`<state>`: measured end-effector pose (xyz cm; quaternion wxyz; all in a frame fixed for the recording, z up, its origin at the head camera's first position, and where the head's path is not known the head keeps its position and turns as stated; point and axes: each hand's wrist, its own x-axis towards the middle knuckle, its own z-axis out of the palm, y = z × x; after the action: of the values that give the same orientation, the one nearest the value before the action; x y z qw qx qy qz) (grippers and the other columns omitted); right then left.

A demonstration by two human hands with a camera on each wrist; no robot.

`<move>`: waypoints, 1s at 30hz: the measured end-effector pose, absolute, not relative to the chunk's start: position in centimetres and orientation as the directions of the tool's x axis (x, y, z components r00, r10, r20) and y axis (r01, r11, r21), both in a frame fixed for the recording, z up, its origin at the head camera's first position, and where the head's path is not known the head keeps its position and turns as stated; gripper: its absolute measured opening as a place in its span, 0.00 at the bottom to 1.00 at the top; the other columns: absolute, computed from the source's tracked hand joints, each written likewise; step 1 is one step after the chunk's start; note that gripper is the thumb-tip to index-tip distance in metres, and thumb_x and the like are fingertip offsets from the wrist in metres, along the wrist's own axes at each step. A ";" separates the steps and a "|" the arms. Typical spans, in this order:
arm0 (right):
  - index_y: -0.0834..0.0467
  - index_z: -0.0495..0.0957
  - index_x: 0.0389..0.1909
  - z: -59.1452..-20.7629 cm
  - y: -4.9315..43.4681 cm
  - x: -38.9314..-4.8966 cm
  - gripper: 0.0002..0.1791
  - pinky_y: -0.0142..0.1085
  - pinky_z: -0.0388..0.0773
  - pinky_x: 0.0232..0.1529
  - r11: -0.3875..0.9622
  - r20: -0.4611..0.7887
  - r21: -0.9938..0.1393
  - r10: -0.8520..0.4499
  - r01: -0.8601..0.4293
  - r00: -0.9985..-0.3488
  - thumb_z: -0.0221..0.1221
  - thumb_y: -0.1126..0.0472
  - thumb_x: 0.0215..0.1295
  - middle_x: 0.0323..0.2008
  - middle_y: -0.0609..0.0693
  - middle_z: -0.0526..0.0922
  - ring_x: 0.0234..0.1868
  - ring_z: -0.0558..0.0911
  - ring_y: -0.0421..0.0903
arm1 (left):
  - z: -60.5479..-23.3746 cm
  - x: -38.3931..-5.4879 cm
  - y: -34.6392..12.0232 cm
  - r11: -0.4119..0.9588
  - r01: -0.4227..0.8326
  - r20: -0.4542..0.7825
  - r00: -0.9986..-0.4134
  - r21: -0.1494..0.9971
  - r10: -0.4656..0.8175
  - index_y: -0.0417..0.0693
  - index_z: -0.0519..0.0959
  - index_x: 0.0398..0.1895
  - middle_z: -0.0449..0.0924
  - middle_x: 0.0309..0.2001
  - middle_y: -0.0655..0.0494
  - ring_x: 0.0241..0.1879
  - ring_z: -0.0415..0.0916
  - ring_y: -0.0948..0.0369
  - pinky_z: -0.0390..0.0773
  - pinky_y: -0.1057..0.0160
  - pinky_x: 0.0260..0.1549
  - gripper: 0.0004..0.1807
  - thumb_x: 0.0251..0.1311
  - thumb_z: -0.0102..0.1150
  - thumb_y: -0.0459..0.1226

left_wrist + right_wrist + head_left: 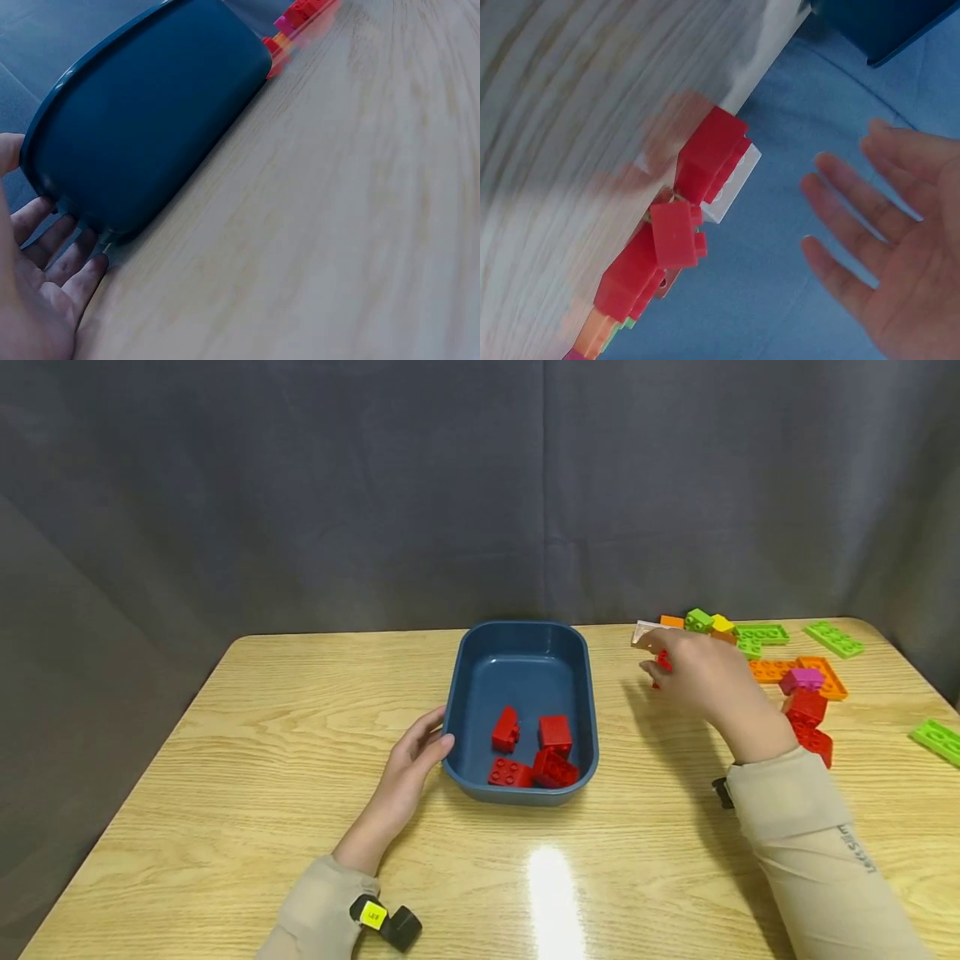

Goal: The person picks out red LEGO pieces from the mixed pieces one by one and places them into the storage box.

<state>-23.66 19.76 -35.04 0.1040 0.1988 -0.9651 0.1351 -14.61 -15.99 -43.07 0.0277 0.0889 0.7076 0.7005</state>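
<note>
A dark blue tub stands mid-table with several red bricks in its near half. My left hand holds the tub at its left side, thumb at the rim and fingers against the outer wall; the left wrist view shows those fingers spread on the wall. Over the far right of the table, my right hand hovers with loosely bent fingers and nothing in them. Nearest to it are a red brick, partly hidden by the hand, and a clear brick. The right wrist view shows this hand blurred, apart from the red bricks.
Behind and right of my right hand lie green, yellow and orange bricks, a magenta brick and more red bricks. A green plate lies near the right table edge. A grey curtain hangs behind the table.
</note>
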 end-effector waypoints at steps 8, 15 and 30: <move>0.64 0.75 0.56 -34.9 21.3 -24.0 0.19 0.59 0.75 0.43 0.916 0.101 -0.275 -0.274 -0.292 -0.956 0.61 0.61 0.67 0.50 0.67 0.81 0.45 0.79 0.65 | -43.0 -14.6 -15.9 0.004 0.085 0.084 -0.984 0.996 0.158 0.40 0.62 0.73 0.63 0.70 0.42 0.67 0.65 0.49 0.68 0.66 0.61 0.28 0.72 0.49 0.38; 0.66 0.72 0.60 -34.8 22.7 -24.0 0.25 0.65 0.71 0.46 0.942 0.038 -0.266 -0.201 -0.204 -0.979 0.61 0.61 0.64 0.54 0.71 0.76 0.51 0.75 0.70 | -42.9 -14.6 -15.9 0.000 0.092 0.091 -0.983 0.996 0.159 0.40 0.62 0.73 0.65 0.69 0.42 0.67 0.65 0.49 0.68 0.65 0.61 0.28 0.72 0.49 0.37; 0.69 0.68 0.63 -36.1 23.2 -24.4 0.32 0.70 0.68 0.47 0.970 0.010 -0.203 -0.137 -0.137 -0.990 0.64 0.61 0.59 0.60 0.74 0.68 0.57 0.70 0.74 | -42.9 -14.6 -15.9 0.014 0.095 0.092 -0.983 0.995 0.161 0.40 0.62 0.73 0.65 0.69 0.41 0.67 0.65 0.49 0.67 0.62 0.63 0.28 0.72 0.48 0.37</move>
<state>-24.39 23.24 -36.06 -0.0022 0.0690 -0.9924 0.1022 -14.58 -15.91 -42.86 0.0237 0.0900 0.7118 0.6962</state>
